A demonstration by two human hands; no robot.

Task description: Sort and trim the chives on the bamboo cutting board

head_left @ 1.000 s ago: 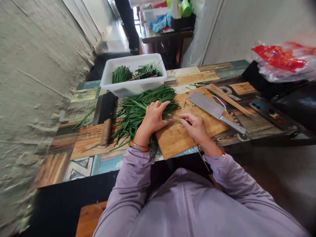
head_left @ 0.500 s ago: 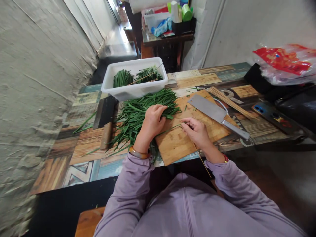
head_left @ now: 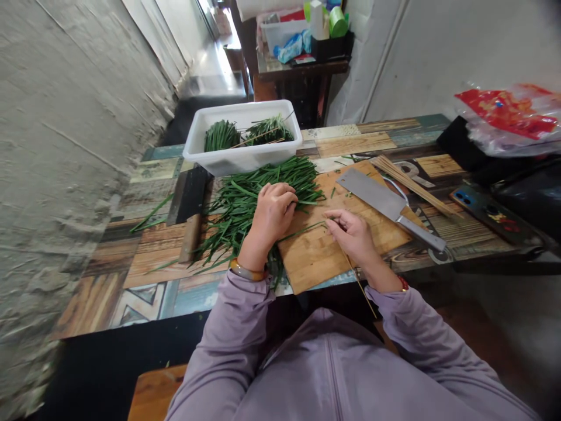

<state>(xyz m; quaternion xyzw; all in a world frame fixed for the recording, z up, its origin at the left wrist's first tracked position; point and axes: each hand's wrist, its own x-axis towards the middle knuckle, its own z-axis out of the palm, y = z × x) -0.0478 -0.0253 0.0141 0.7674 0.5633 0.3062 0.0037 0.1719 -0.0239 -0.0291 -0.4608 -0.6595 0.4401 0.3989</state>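
My right hand (head_left: 353, 234) is closed in a pinch over the cutting board (head_left: 311, 266). It grips a thin bamboo skewer (head_left: 357, 278), whose lower end slants down past my wrist. A strand of green chive (head_left: 304, 230) runs from these fingertips to the left. Over the right edge of the heap of long chives (head_left: 239, 199) my left hand (head_left: 275, 211) curls, thumb and fingers together on chive stalks; its fingertips are partly hidden. On the board's right side lies a metal cleaver (head_left: 372, 190), handle pointing toward me.
A white plastic tub (head_left: 243, 158) behind the heap holds chive bundles with skewers. Loose bamboo skewers (head_left: 414, 184) lie right of the cleaver. A second, dark-bladed cleaver (head_left: 189, 196) rests at left. A phone (head_left: 484, 210) and a red-printed plastic bag (head_left: 511, 114) are at far right.
My left hand's fingers have curled down more at the heap's edge. My right hand keeps its pinch on the skewer, almost unmoved. The view has shifted slightly.
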